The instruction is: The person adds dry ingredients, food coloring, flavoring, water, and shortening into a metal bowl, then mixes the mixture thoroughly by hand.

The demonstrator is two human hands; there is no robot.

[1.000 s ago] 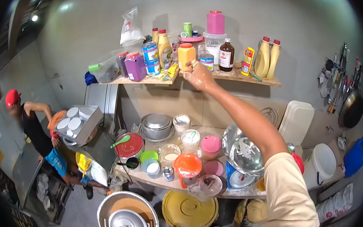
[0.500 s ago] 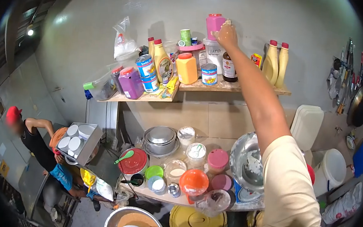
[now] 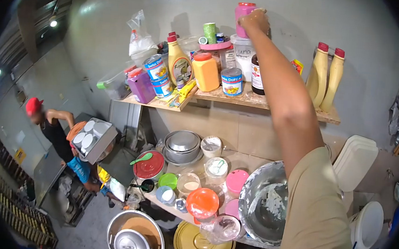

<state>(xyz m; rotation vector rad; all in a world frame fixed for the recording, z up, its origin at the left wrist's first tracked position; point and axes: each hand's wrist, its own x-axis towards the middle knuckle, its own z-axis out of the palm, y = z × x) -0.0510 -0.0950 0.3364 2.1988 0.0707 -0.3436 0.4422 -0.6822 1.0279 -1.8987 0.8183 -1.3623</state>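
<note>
On two wooden boards (image 3: 220, 97), three blue-labelled cans (image 3: 231, 86) are being kept, two at left and one nearer the middle. Two yellow bottles (image 3: 317, 77) are being kept at right. One purple jar (image 3: 141, 86), one orange jar (image 3: 206, 74) and one pink jar (image 3: 241, 28) are being displayed. Below, two pink lids (image 3: 237, 180), one green spoon (image 3: 141, 158) and, nearest, one round yellow lid (image 3: 204, 247) are being seen. At far left, one person (image 3: 58, 137) is being seen.

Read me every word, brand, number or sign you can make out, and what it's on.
"Swiss Dairy": single can.
"Swiss Da", the rest curving away: upper stacked can.
"una", first letter unclear: white tub, handwritten.
Too small or blurred: brown bottle, large yellow bottle, plastic bag.
</note>
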